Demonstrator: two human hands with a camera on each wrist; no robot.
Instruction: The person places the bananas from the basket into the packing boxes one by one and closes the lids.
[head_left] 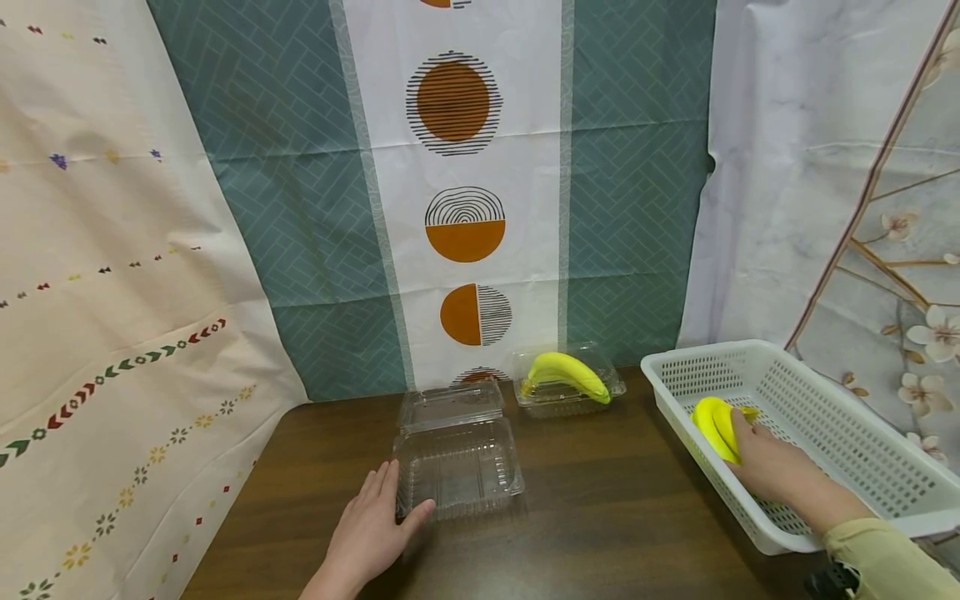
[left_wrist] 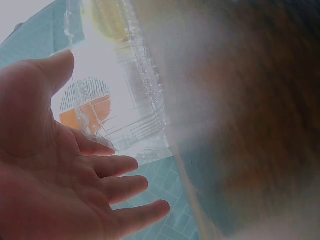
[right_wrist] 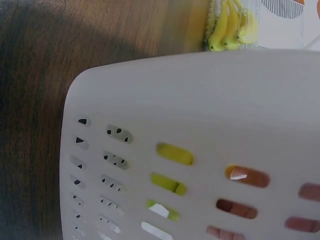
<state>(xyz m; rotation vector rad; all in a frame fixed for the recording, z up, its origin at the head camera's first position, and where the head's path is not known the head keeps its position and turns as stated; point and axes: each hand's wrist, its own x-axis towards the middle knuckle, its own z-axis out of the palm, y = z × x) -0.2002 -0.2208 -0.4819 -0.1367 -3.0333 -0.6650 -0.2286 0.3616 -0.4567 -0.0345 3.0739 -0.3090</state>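
Observation:
In the head view my right hand (head_left: 776, 471) reaches into a white slotted basket (head_left: 847, 400) and grips a bunch of yellow bananas (head_left: 716, 427), the thumb over it near the stem end. Most of those fingers are hidden there; the right wrist view shows parts of them and of the bananas through the slots. My left hand (head_left: 371, 525), fingers extended and thumb spread, rests beside the left edge of a clear plastic clamshell box (head_left: 459, 467) whose lid is raised. From the left wrist, the palm and spread fingers (left_wrist: 122, 187) appear beside the clear box.
Behind and right of the clamshell, another clear box (head_left: 555, 408) holds bananas (head_left: 566, 372). Both boxes and the basket stand on a dark wooden table (head_left: 592, 492). Patterned cloths (head_left: 322, 208) hang close along the back and both sides.

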